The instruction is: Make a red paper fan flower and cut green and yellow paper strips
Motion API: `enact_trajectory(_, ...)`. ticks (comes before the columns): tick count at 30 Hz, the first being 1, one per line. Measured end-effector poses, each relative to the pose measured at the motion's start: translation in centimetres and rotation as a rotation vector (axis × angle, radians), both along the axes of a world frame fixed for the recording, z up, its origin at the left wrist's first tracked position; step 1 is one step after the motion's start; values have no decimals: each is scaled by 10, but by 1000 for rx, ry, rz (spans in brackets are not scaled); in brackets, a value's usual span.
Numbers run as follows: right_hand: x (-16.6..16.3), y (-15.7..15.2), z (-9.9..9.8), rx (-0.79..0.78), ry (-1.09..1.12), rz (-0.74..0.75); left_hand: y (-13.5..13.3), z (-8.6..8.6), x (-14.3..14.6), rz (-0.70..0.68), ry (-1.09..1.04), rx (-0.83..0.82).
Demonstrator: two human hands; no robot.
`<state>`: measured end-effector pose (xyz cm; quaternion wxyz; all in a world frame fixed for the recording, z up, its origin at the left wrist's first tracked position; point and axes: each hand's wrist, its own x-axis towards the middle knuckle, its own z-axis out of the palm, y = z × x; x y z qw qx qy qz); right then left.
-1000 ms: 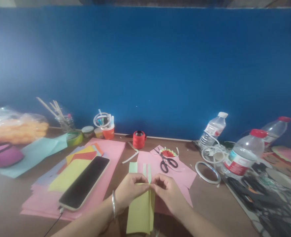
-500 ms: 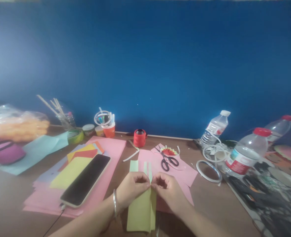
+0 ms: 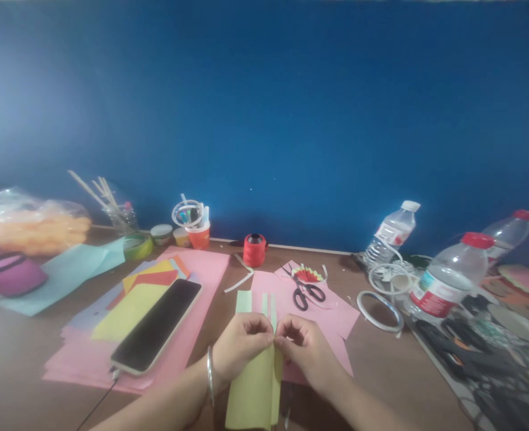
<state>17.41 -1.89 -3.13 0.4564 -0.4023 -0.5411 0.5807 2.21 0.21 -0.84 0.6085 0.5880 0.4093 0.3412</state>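
Between my two hands is a sheet of yellow-green paper [image 3: 250, 395] with a lengthwise fold and pale strips along its far end. My left hand [image 3: 244, 344], with a silver bangle at the wrist, pinches the paper at the fold. Right beside it, my right hand [image 3: 304, 347] pinches the same fold, fingertips almost touching the left ones. Both hands cover the middle of the sheet. Under and beyond it lie pink paper pieces [image 3: 336, 314], with black-handled scissors [image 3: 308, 293] and a small red and yellow pleated paper fan [image 3: 308, 274] on them.
A phone [image 3: 156, 326] on a cable rests on stacked coloured paper [image 3: 79, 359] to the left. A red spool-like object [image 3: 254, 250] and an orange cup of pens [image 3: 198, 236] stand near the blue wall. At right are plastic bottles [image 3: 453, 278] and a white ring [image 3: 380, 311].
The near end of the yellow-green paper has shifted slightly toward me and left, and its fold stands up a little more. Both hands keep their pinch in nearly the same place.
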Motion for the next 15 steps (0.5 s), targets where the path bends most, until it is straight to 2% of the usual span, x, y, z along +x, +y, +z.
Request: enact_trajectory(15,-1,-1,1,-26,46,-20,-6,3,2,40,-69,-82)
